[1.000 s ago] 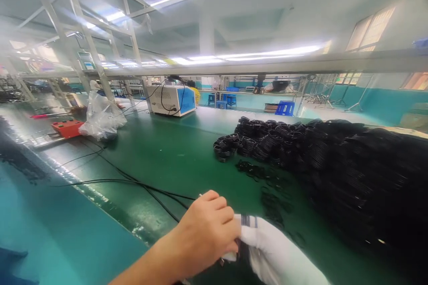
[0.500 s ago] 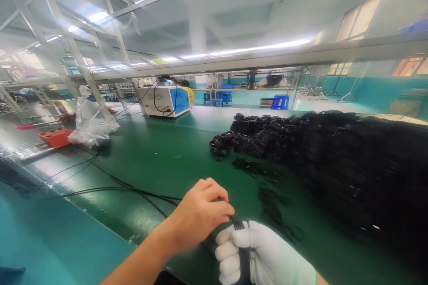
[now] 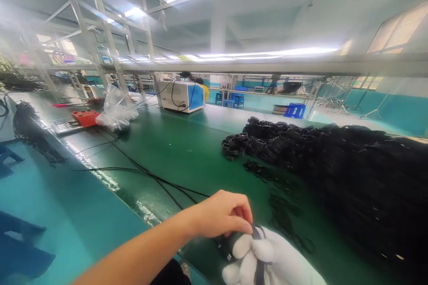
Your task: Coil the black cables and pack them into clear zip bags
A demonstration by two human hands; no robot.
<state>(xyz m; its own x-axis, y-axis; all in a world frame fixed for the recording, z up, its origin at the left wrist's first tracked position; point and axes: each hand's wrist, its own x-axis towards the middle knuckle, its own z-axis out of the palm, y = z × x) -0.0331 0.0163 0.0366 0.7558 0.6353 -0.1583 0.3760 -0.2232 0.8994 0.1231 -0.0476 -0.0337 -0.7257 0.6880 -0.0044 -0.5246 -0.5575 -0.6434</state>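
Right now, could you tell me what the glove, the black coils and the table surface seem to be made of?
Glove on right hand: white knit fabric, probably cotton, matte. Black coils: likely rubber- or plastic-sheathed cable, slightly glossy. Table surface: green mat, probably rubber or vinyl, with a soft sheen.

I see my bare left hand [image 3: 222, 216] pinching a black band [image 3: 257, 233] at my white-gloved right hand [image 3: 267, 260], over the green table [image 3: 174, 142]; black ring pile [image 3: 334, 164] right.

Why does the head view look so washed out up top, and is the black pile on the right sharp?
Head view: ceiling strip lights glare and haze the upper frame; wide-lens bending curves the green table; the black coil pile smears with blur rightward; both hands are fairly sharp.
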